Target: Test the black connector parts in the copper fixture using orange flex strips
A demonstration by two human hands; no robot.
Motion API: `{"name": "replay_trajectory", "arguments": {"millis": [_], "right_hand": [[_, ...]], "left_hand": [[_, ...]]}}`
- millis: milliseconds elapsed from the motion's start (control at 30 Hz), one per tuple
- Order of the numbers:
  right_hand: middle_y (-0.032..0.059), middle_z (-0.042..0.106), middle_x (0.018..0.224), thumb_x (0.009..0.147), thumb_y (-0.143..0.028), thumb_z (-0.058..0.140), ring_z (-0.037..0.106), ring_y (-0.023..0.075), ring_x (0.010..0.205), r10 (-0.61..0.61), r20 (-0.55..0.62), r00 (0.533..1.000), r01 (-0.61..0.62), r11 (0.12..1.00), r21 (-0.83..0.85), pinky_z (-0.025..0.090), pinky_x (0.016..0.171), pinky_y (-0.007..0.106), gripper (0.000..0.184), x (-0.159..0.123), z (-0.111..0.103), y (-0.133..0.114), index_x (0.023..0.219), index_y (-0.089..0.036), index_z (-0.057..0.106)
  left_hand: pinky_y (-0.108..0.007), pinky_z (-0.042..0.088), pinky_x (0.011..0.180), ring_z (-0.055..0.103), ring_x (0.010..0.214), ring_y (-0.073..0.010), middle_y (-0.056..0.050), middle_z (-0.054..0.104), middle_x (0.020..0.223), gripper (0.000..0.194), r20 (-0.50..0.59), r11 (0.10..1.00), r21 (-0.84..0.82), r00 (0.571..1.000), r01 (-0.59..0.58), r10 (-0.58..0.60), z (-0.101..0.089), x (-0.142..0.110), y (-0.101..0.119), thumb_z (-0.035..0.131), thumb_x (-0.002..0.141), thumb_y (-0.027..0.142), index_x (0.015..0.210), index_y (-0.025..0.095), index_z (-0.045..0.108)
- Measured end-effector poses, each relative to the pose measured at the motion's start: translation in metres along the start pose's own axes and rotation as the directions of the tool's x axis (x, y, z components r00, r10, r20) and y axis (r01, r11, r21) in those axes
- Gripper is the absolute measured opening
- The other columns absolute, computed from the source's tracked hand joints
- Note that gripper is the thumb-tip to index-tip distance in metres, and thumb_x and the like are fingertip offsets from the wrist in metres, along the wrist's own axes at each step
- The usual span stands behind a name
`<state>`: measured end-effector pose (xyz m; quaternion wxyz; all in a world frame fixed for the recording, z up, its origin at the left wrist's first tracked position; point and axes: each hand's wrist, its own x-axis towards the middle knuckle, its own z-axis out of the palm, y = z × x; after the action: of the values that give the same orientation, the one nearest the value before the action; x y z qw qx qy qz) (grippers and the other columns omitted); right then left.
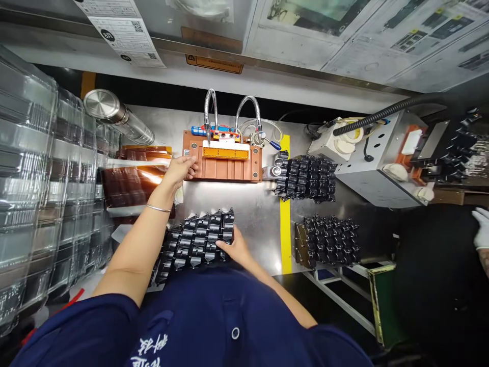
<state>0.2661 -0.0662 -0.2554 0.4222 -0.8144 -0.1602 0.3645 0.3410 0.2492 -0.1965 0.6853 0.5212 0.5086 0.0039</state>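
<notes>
A brown fixture block (229, 171) with an orange bar (225, 153) along its upper part lies on the metal bench. At its left edge is my left hand (182, 171), fingers curled together; whatever they may pinch is too small to make out. Close to my body, rows of black moulded plastic parts (198, 237) are packed side by side. My right hand (237, 247) grips a black plastic part at the right end of these rows, thumb on top. My shirt hides the near edge of the rows.
Two bendable metal hoses (250, 109) arch behind the fixture. More black parts (305, 178) sit past a yellow stripe (286, 214), beside a grey machine (378, 173). Clear plastic trays (26, 168), a steel-lidded bottle (118, 117) and amber film (132, 186) stand left. A co-worker's gloved hand (482, 227) shows right.
</notes>
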Motion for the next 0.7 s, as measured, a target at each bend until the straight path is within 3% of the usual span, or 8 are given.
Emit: {"name": "replay_trajectory", "arguments": {"millis": [100,167,200,267,333,400,567,700], "right_hand": [[0.0087,0.074,0.089,0.077,-0.033,0.064,0.069,0.021,0.078,0.116,-0.06,0.991,-0.105,0.982,0.157,0.057,0.072,0.036,0.03,-0.007,-0.005,-0.001,0.101,-0.016,0.063],[0.01,0.074,0.093,0.078,-0.033,0.061,0.069,0.0232,0.082,0.046,-0.176,0.983,-0.034,0.997,0.07,0.057,0.077,0.04,0.033,0.013,-0.031,-0.019,0.106,-0.016,0.063],[0.0107,0.073,0.098,0.078,-0.033,0.061,0.068,0.025,0.088,-0.043,-0.233,0.971,0.032,0.998,-0.053,0.056,0.081,0.043,0.036,0.027,-0.045,-0.032,0.111,-0.017,0.063],[0.013,0.07,0.114,0.08,-0.028,0.059,0.063,0.0284,0.106,-0.277,-0.254,0.927,0.183,0.923,-0.339,0.051,0.093,0.048,0.04,0.06,-0.069,-0.061,0.119,-0.018,0.062],[0.014,0.061,0.131,0.083,-0.02,0.053,0.053,0.0284,0.123,-0.439,-0.153,0.885,0.297,0.787,-0.541,0.04,0.107,0.05,0.044,0.092,-0.078,-0.087,0.126,-0.018,0.059],[0.0132,0.055,0.139,0.086,-0.014,0.048,0.046,0.028,0.131,-0.492,-0.043,0.87,0.351,0.678,-0.646,0.031,0.112,0.053,0.045,0.118,-0.071,-0.105,0.13,-0.019,0.058],[0.0128,0.058,0.136,0.09,-0.017,0.048,0.046,0.029,0.128,-0.525,0.065,0.848,0.429,0.611,-0.665,0.033,0.107,0.054,0.038,0.148,-0.055,-0.104,0.125,-0.02,0.061],[0.0142,0.063,0.127,0.092,-0.027,0.048,0.049,0.0291,0.121,-0.544,-0.062,0.837,0.367,0.642,-0.673,0.039,0.104,0.049,0.033,0.173,-0.105,-0.098,0.119,-0.018,0.064]], "left_hand": [[-0.015,0.036,0.039,0.046,0.038,-0.004,0.004,0.056,0.056,0.011,-0.049,0.997,0.029,0.996,-0.077,0.079,-0.003,-0.018,-0.01,0.056,0.086,0.016,0.076,0.012,0.058],[-0.018,0.042,0.046,0.052,0.048,-0.0069,0.002,0.06,0.063,0.009,-0.102,0.967,0.118,0.966,-0.224,0.236,-0.004,-0.032,-0.016,0.055,0.085,0.019,0.081,0.013,0.061],[-0.02,0.047,0.053,0.058,0.057,-0.0095,-0.001,0.063,0.069,0.011,-0.13,0.922,0.19,0.922,-0.338,0.365,-0.003,-0.039,-0.019,0.055,0.086,0.022,0.085,0.013,0.062],[-0.029,0.052,0.074,0.064,0.083,-0.0162,-0.006,0.068,0.088,0.02,-0.122,0.731,0.372,0.751,-0.572,0.649,0.0,-0.05,-0.027,0.053,0.088,0.029,0.093,0.015,0.066],[-0.038,0.048,0.092,0.061,0.102,-0.021,-0.009,0.069,0.104,0.024,0.028,0.467,0.52,0.561,-0.715,0.828,0.005,-0.055,-0.036,0.051,0.09,0.033,0.099,0.017,0.067],[-0.044,0.043,0.098,0.059,0.109,-0.024,-0.01,0.069,0.111,0.025,0.235,0.258,0.596,0.472,-0.76,0.85,0.012,-0.053,-0.045,0.052,0.091,0.035,0.102,0.02,0.068],[-0.051,0.038,0.102,0.056,0.116,-0.0282,-0.014,0.066,0.12,0.025,0.487,0.036,0.679,0.487,-0.733,0.725,0.02,-0.021,-0.054,0.051,0.092,0.029,0.106,0.021,0.07],[-0.052,0.037,0.102,0.054,0.119,-0.0286,-0.014,0.065,0.124,0.027,0.515,0.005,0.688,0.493,-0.726,0.702,0.022,0.012,-0.045,0.05,0.093,0.03,0.11,0.021,0.069]]}}
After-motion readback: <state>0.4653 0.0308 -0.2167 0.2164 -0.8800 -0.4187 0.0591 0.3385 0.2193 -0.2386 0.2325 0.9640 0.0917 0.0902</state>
